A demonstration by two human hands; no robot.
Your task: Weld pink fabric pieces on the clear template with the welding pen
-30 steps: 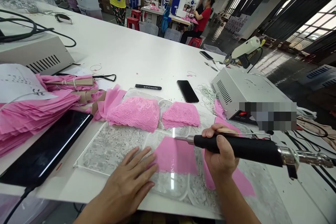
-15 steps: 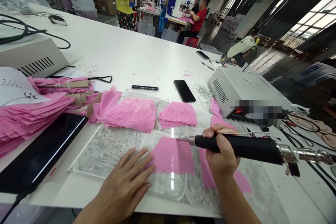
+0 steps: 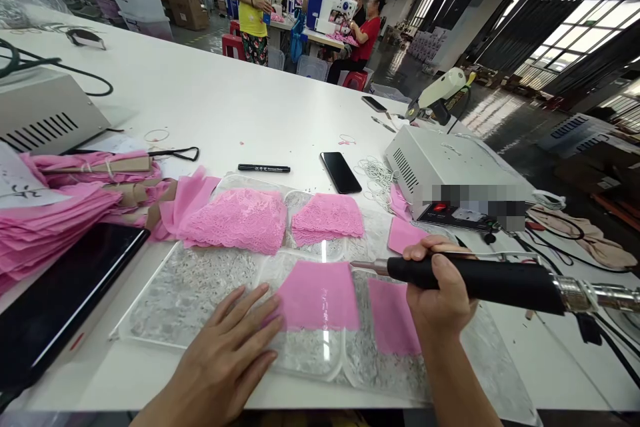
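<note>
My left hand (image 3: 235, 340) lies flat, fingers spread, its fingertips on the left edge of a flat pink fabric piece (image 3: 320, 297). Under that fabric is a clear plastic template sheet (image 3: 305, 350). In my right hand (image 3: 443, 287) is a black corded handpiece (image 3: 500, 283) with a pointed metal tip. The tip is by the fabric's upper right corner; whether it touches is hard to tell. Beyond the piece sit two stacks of pink lace cups, a larger stack (image 3: 240, 220) and a smaller stack (image 3: 327, 218). Another pink fabric piece (image 3: 395, 317) lies partly behind my right hand.
A grey control box (image 3: 450, 160) stands at the right, its cables running along the table. Beyond the stacks lie a black marker (image 3: 264, 168) and a phone (image 3: 341, 172). Bundled pink fabric (image 3: 65, 213) and a black tablet-like device (image 3: 70, 300) are at left. People work behind.
The handpiece's tip has moved right, from over the fabric's top edge to its upper right corner. My left hand stays on the fabric. The whole view has shifted slightly.
</note>
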